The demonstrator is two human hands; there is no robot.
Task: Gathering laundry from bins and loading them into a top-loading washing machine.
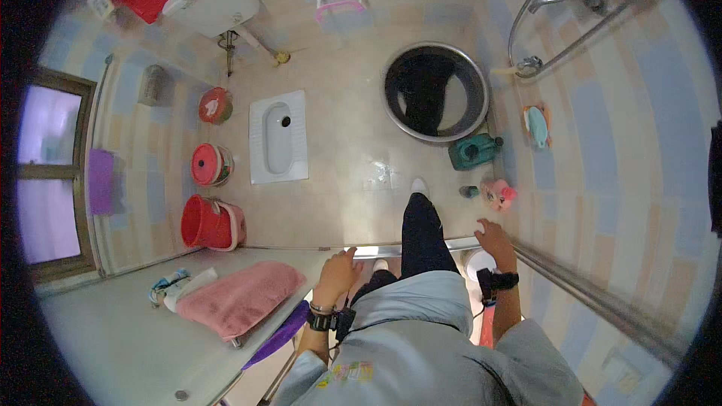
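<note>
My left hand point(338, 277) hangs beside my body at the doorway, fingers loosely apart, with nothing seen in it. The pink towel point(248, 297) on the glass panel is the thing nearest to it. My right hand point(494, 243) reaches forward over the sill, fingers spread and bare. Just beyond it, by the right wall, stand a pink bottle point(499, 195) and a small dark item point(468, 192). Farther off, a large metal basin point(389, 109) on the floor holds dark cloth point(426, 94). A green jug point(472, 153) is beside the basin.
One foot point(419, 186) is on the tiled floor, past the raised door sill point(368, 252). A squat toilet point(278, 162) is set in the floor at left. Red buckets point(201, 222) line the left wall. A shower hose point(513, 26) hangs at right.
</note>
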